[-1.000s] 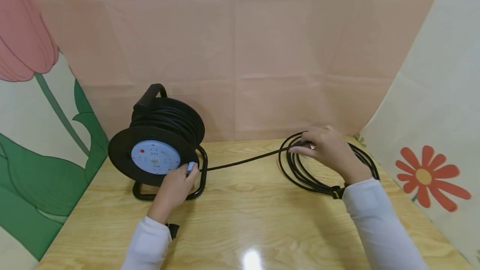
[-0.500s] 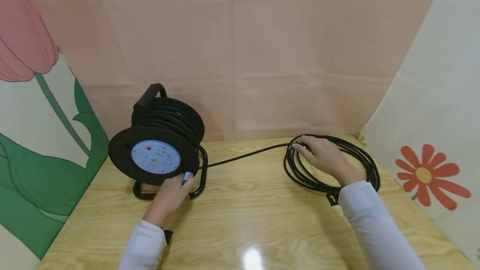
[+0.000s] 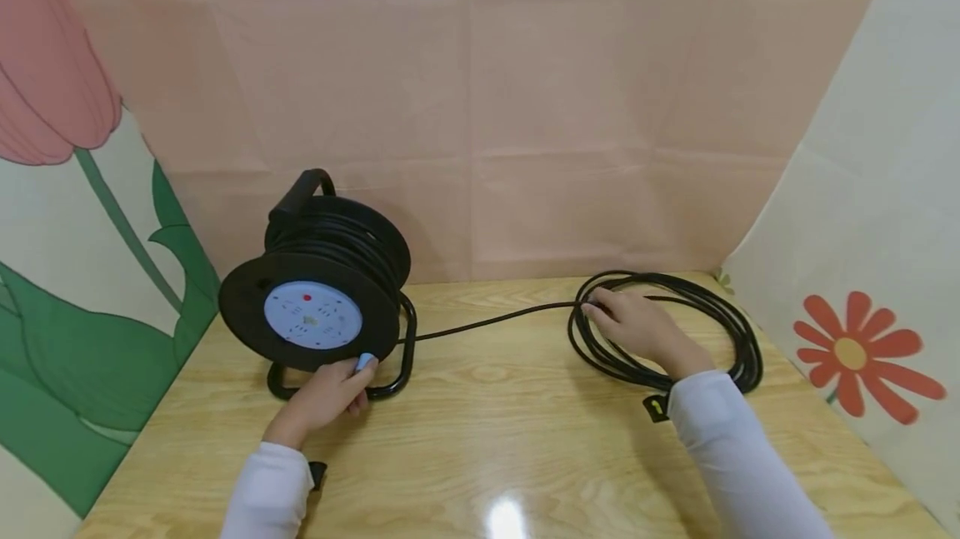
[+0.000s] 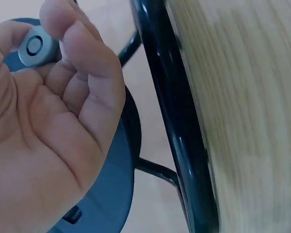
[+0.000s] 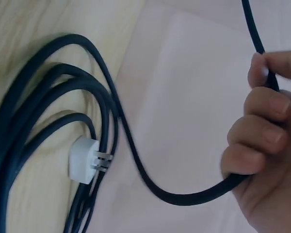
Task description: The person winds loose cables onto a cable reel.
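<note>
Left hand [image 3: 326, 396] held a pale-blue cylindrical knob [image 3: 364, 361]; right hand [image 3: 637, 325] gripped a round black cord [image 3: 491, 321].
The round black reel with a pale-blue socket face [image 3: 313, 321] stood just beyond the left hand, the nearer one; the cord ran lengthwise from it to the right hand's curled fingers, over loose black coils [image 3: 746, 347]. Both hands reached forward, backs uppermost.

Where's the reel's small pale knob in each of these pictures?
Head: left of centre, below mid-height; the pale knob is at the reel's lower edge, in the left hand.
Left wrist: upper left corner, within the hand's grip.
Right wrist: not in it.
Shared landmark: wooden tabletop, along the bottom, right side and left side respectively.
</note>
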Motion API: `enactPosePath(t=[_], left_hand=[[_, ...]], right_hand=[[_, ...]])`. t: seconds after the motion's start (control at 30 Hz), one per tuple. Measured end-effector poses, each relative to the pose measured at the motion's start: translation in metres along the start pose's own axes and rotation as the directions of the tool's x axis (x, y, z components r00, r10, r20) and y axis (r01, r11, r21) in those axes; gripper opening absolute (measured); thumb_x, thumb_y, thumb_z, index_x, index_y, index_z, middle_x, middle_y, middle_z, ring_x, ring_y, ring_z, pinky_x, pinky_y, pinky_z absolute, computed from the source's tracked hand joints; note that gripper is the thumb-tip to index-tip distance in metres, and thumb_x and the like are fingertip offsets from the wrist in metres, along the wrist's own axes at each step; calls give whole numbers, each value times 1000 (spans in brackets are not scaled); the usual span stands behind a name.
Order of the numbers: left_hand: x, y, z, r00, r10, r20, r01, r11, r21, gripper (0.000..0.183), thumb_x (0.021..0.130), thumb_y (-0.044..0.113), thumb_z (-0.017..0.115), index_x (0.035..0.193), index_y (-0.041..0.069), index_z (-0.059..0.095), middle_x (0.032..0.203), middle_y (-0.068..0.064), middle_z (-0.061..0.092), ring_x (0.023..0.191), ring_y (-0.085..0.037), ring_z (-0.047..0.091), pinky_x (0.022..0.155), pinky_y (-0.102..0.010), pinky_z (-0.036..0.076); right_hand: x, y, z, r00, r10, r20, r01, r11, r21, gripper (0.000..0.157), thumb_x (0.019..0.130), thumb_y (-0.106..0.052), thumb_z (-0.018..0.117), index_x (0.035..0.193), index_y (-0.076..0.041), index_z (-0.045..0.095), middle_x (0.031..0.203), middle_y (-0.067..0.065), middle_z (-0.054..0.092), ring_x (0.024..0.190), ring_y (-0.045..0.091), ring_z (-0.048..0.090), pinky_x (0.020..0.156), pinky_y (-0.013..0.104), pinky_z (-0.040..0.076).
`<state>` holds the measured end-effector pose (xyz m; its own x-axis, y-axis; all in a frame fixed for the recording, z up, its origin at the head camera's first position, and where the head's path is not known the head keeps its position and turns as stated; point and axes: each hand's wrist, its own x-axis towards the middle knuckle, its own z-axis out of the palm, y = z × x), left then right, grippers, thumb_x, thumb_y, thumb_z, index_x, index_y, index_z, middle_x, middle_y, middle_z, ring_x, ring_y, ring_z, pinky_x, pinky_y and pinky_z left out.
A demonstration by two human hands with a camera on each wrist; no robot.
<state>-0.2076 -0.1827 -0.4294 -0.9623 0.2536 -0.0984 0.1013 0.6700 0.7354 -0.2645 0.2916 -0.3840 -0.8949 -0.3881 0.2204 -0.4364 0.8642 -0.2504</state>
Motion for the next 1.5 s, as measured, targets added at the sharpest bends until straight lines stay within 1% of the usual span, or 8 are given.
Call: enactPosePath(t=[0.13,0.27,0.43,0.57,0.73,0.87,1.23,1.5], left_hand=[[0,-10,-5,999,18,46,-16,999,-44,51,107,47,42,99,2,66,73,0,62,67,-17,59,65,-33,50],[-2,-15,-8,998,23,52,-20,998,-55,49,107,45,44,102,2,66,72,-1,62,65,-17,59,64,-33,50],[-1,-17,-10,998,36,57,-32,997,-67,49,107,45,44,101,1,66,72,-1,62,65,-17,59,63,-33,51],[3,-17,-10,998,36,57,-32,997,-68,50,107,46,44,101,2,66,71,-1,62,65,-17,60,64,-32,51],[3,-20,-11,998,25,62,-20,996,-85,49,106,46,45,101,2,66,71,-1,62,65,-17,59,65,-32,51],[2,-22,-13,996,28,87,-17,993,-118,49,107,43,46,101,-1,65,72,-3,62,66,-18,59,64,-33,52],[-1,-32,-23,995,11,94,1,992,-127,48,106,42,47,101,-3,65,73,-4,63,67,-19,60,65,-33,53],[-7,-41,-27,998,-56,39,60,992,-111,46,104,42,53,98,-1,67,71,-3,64,65,-17,61,63,-32,53]], right_hand=[[-3,5,7,999,28,-25,-28,1000,0,46,100,-57,52,95,-15,70,74,-4,62,60,12,54,64,42,49],[-6,6,5,994,2,-112,-4,1000,-13,41,93,-60,61,72,-26,59,59,-10,46,50,9,40,56,32,39],[-8,-11,-38,961,-102,-259,133,986,103,24,91,-38,76,74,-28,62,63,-12,51,51,7,41,51,26,38],[-2,-7,-63,934,-79,-349,147,974,174,18,88,-29,80,79,-24,65,66,-6,55,53,12,45,49,26,37],[13,31,-28,979,82,-185,-50,984,173,34,99,-45,62,85,-14,57,69,1,47,58,16,42,55,32,36],[15,47,1,984,171,-57,-160,973,164,46,101,-55,51,91,-10,52,73,6,47,62,21,43,57,38,36],[15,36,10,976,78,-202,-63,995,84,36,101,-50,55,87,-18,61,62,0,45,52,17,40,55,35,37],[14,20,20,966,88,-245,-94,995,-13,43,97,-54,59,70,-22,59,50,-6,36,43,13,30,43,31,25]])
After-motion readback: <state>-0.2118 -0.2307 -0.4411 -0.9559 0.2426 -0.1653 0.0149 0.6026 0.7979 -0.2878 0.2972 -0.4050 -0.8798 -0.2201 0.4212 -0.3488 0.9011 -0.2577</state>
